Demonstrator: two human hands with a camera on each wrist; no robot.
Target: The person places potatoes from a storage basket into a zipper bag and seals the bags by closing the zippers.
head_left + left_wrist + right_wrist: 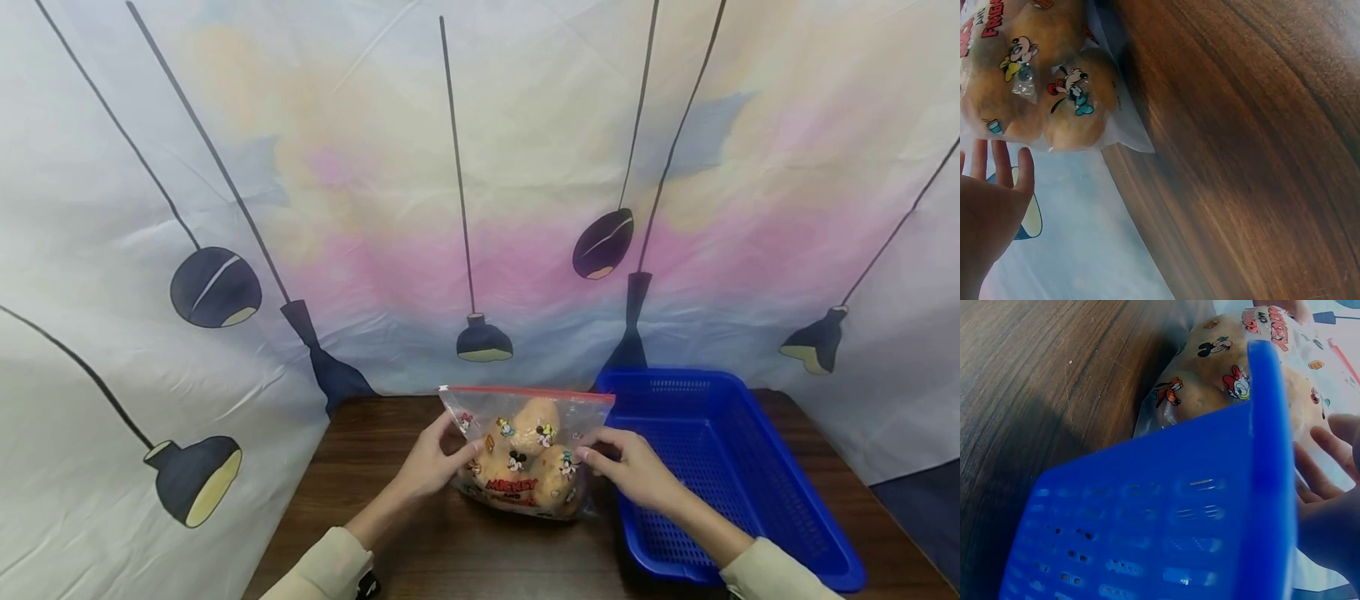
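A clear zip bag (517,450) with a red zip strip and cartoon prints stands upright on the table, with several tan, potato-like lumps (536,425) inside. My left hand (431,458) holds the bag's left side, thumb on its front. In the left wrist view, the fingers (1002,165) stretch to the bag's edge. On the opposite side my right hand (633,467) holds the bag, thumb at its front face. The right wrist view shows the spread fingers (1316,472) against the plastic, partly behind the basket rim.
Just right of the bag lies a blue perforated plastic basket (780,450), its near wall (1147,481) close to my right hand. The dark wooden table (360,467) ends at a cloth backdrop (525,167) printed with hanging lamps.
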